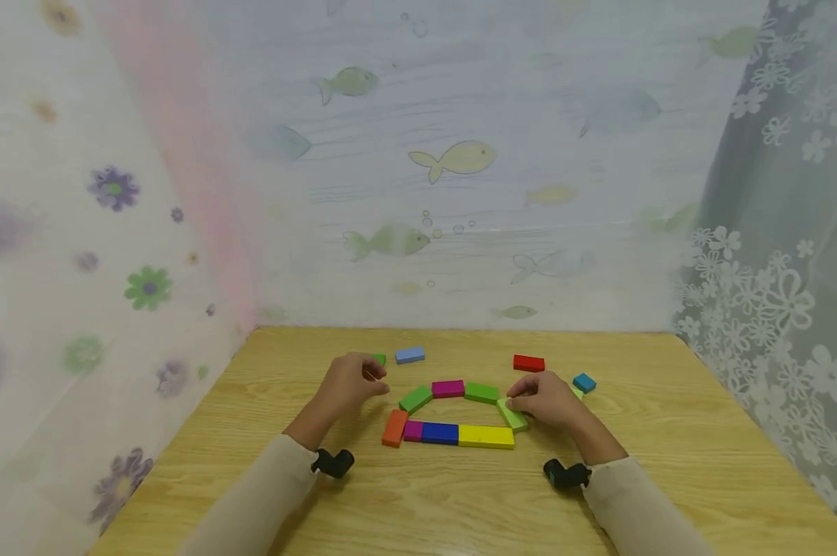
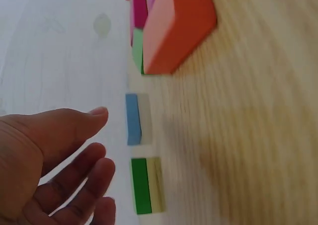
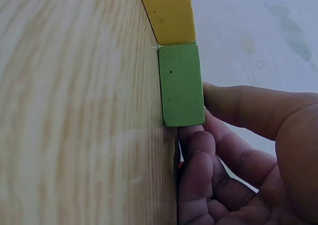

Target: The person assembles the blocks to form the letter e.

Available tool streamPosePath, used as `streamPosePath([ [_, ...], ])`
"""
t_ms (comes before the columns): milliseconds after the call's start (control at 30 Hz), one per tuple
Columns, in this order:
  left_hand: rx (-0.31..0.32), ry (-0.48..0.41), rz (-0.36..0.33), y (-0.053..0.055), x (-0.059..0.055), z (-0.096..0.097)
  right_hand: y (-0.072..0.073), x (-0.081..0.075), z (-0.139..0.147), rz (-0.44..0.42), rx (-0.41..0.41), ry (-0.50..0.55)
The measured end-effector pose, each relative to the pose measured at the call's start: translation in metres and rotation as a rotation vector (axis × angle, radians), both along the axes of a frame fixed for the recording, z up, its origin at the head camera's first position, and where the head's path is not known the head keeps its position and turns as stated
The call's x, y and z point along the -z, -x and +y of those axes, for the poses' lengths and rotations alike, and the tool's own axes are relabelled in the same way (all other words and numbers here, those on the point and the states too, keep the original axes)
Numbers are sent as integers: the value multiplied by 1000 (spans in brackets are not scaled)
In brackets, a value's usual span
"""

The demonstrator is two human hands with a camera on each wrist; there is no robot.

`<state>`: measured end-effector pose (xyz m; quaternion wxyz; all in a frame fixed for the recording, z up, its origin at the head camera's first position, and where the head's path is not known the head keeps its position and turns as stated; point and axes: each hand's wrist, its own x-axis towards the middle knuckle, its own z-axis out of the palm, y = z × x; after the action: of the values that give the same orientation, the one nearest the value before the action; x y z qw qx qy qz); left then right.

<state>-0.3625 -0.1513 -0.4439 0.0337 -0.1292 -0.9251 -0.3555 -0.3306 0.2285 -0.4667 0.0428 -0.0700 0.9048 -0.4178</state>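
Coloured blocks lie in a closed ring on the wooden table (image 1: 669,432): an orange block (image 1: 394,428), a blue block (image 1: 439,432), a yellow block (image 1: 486,436), a light green block (image 1: 513,417), two green ones and two magenta ones. My right hand (image 1: 517,402) pinches the far end of the light green block (image 3: 182,84), thumb on one side and fingers at its end; that block's other end touches the yellow block (image 3: 169,14). My left hand (image 1: 379,383) hovers left of the ring with relaxed fingers (image 2: 94,133) and holds nothing, near a small green block (image 2: 141,185) and a light blue block (image 2: 133,118).
Loose blocks lie behind the ring: a light blue block (image 1: 409,354), a red block (image 1: 528,362) and a teal block (image 1: 584,382). Patterned curtains close off the table at the back, left and right. Bare wood stretches along the front edge.
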Motion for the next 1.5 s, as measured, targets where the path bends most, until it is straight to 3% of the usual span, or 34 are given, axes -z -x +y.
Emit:
streamPosePath([
  [200,-25,78,58,26,-1,-5,1,-1,1,1,4,-14],
  [333,-21,133,61,40,2,-8,2,-1,1,6,0,-10],
  [467,-16,147,37,48,8,-12,2,2,1,1,-2,-6],
  [733,-24,191,35,54,15,-17,3,7,-1,5,-8,-3],
  [1000,-28,295,110,63,15,-15,3,4,0,10,-4,-4],
  [1500,-57,343,113,60,9,-14,2,3,-1,11,-5,1],
])
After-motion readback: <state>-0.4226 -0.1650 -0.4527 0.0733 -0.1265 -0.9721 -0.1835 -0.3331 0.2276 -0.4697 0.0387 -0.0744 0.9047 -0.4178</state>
